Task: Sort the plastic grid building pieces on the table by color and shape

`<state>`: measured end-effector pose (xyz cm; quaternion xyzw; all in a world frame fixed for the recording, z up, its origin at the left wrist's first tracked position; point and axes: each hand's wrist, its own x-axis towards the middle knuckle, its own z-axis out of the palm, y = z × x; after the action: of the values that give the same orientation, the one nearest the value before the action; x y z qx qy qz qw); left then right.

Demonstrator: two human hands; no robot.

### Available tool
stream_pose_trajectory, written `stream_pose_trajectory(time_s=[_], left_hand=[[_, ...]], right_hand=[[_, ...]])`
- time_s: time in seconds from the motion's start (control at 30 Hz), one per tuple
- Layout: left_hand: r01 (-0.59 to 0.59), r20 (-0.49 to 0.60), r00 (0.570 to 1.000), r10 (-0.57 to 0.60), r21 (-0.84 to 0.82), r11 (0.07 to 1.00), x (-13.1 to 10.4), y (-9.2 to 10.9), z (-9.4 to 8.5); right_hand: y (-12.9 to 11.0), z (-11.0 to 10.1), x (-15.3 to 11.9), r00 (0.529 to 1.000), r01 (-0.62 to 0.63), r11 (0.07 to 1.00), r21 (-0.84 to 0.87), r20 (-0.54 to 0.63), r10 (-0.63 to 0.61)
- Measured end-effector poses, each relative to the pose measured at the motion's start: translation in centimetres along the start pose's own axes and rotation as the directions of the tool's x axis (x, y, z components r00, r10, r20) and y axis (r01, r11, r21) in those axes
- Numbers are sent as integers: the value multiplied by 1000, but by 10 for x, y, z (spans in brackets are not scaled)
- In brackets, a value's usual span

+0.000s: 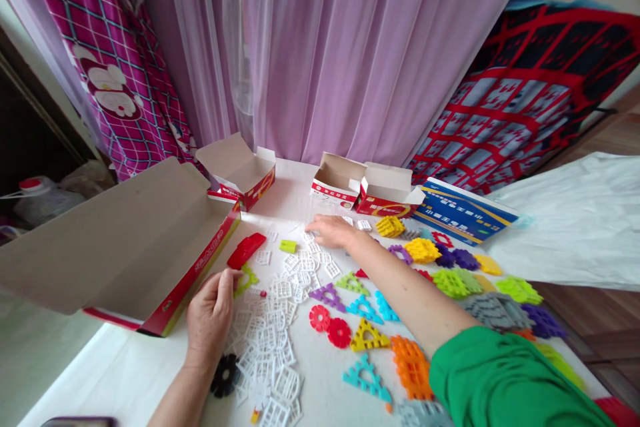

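Observation:
My left hand [213, 307] is closed, thumb against the curled fingers, at the edge of a lime-green toothed building piece [246, 280] that sticks out past the fingertips. A red plastic piece [246, 250] lies just beyond it. Further off, my right hand [330, 232] reaches over the far end of a spread of white window-shaped pieces [265, 330]; its fingers are stretched out and bent down, their tips at the pieces. A small lime block [288, 246] lies left of those fingertips. Near my left forearm is a black toothed disc [225, 375].
A large open box [200, 273] stands at the left. Smaller open boxes [257, 180] line the curtain side, with a blue printed box panel [465, 210] at right. Coloured pieces, among them red discs [339, 332] and an orange stack [411, 367], lie around my right arm.

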<state>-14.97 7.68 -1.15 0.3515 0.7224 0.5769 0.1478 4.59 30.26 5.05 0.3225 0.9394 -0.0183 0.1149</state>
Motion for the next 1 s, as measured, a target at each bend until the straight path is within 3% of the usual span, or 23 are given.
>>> stream_pose_trajectory(time_s=[0.13,0.33,0.53,0.73,0.87,1.0], left_hand=[[2,-5,1000,-2,-6,1000,0,2,0],[-22,-6,1000,22,6,1000,-1,6,-1],[-24,-5,1000,25,19,1000,-1,8,-1],[41,-16,999,-40,37,998,0,3,-3],[51,-20,999,-50,52,997,2,2,-3],[35,-21,999,-34,55,998,2,3,-2]], right_hand=[[-5,-2,7,999,-18,1000,-25,29,19],[-7,2,-3,972,-237,972,-7,6,237],[1,-7,-13,998,6,1000,-29,58,-5],[-9,-13,-11,998,-13,991,-136,61,22],[15,-7,-22,990,-140,987,-73,-29,138],[64,-15,-35,920,-373,927,-22,-136,367]])
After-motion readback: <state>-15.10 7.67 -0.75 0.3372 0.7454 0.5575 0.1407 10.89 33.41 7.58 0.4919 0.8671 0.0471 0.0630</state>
